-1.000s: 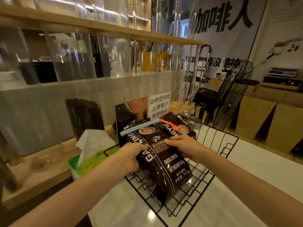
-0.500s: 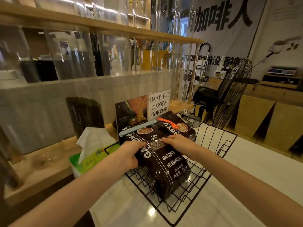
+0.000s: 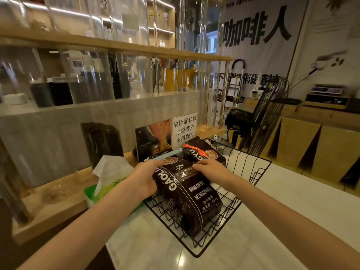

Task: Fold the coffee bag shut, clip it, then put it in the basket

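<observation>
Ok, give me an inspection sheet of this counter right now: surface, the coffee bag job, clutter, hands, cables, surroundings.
Surface: white marble counter, glossy, with a wooden ledge to its left.
Job's things: dark coffee bag lying in the black wire basket; pale blue clip across its folded top. A second bag behind it carries an orange clip.
Clutter: green tissue pack left of the basket; printed sign behind.
Hands: left hand and right hand both on the bag's upper part.
Cables: nothing seen.
Surroundings: clear bean dispensers, black fan, wall banner.
</observation>
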A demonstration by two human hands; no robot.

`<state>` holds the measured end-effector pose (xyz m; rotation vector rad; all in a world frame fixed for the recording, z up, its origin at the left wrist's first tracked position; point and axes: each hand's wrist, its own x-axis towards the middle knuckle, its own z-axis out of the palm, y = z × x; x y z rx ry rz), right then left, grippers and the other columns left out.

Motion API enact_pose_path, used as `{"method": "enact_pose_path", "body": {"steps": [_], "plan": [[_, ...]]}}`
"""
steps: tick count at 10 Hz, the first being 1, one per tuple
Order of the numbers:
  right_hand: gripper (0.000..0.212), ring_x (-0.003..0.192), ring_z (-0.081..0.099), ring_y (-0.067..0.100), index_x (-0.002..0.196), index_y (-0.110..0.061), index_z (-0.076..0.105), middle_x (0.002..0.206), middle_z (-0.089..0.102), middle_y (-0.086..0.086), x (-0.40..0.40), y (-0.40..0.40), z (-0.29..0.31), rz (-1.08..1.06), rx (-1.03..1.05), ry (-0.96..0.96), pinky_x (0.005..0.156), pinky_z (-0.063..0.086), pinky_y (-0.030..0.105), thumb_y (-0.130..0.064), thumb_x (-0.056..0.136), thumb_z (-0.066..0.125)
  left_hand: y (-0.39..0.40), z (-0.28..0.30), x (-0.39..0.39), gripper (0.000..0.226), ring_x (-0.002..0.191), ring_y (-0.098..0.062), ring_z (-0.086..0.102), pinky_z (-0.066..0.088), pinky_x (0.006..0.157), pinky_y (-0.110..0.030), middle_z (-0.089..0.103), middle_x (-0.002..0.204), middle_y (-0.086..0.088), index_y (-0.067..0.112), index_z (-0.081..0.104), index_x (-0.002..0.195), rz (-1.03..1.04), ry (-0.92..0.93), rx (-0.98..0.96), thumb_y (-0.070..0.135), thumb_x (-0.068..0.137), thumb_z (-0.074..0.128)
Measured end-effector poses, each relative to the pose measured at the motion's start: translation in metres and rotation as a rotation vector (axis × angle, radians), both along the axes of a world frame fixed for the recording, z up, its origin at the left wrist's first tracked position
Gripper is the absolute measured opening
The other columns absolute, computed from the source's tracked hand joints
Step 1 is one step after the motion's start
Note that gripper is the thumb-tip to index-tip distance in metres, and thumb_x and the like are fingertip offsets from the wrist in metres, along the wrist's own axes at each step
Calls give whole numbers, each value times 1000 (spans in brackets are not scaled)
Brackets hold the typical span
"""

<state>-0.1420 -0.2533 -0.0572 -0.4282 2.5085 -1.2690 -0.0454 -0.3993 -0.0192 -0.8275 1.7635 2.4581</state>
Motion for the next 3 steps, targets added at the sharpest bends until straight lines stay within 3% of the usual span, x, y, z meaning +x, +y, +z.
{"method": "enact_pose_path", "body": {"steps": [1, 2, 3], "plan": [[39, 104, 55, 17, 124, -14, 51, 121, 58, 6, 6, 20, 10, -37, -90, 74, 88, 46, 33, -33, 90, 50, 18, 9, 13, 20, 58, -19, 43, 43, 45, -23, 44, 65, -11, 4, 43, 66, -15, 83, -4, 2, 85, 50], [50, 107, 55, 16, 130, -18, 42, 124, 55, -1, 16, 47, 20, -124, -288, 139, 88, 50, 34, -31, 85, 59, 27, 8, 17, 25, 59, -21, 45, 34, 48, -28, 54, 56, -11, 8, 42, 61, 80, 156, 46, 1, 84, 48], [51, 106, 55, 16, 131, -21, 40, 119, 55, -3, 29, 75, 25, -214, -394, 229, 90, 48, 34, -26, 84, 60, 34, 10, 26, 7, 64, -21, 52, 38, 52, -30, 54, 71, -10, 4, 48, 76, 215, 160, 26, 4, 82, 51]]}}
